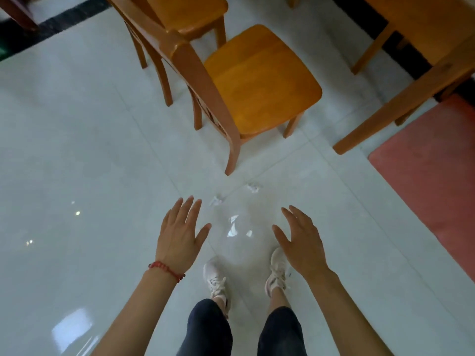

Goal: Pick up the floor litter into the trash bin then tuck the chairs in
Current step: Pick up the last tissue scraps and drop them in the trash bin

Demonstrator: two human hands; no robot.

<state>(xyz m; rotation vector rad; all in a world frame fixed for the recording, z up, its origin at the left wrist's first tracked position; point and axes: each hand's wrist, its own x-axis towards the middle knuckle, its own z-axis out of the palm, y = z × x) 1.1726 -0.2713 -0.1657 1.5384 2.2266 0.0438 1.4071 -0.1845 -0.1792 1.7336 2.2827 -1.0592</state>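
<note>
Two crumpled white paper scraps lie on the pale tiled floor: one scrap ahead of my feet, a smaller scrap just past my left fingertips. My left hand and my right hand hover above the floor with fingers spread, holding nothing. A wooden chair stands pulled out from the wooden table at the upper right. A second chair stands behind it. No trash bin is in view.
A pink mat lies on the floor at the right, under the table's leg. A dark floor strip runs along the upper left. My white shoes stand on the glossy tiles below my hands.
</note>
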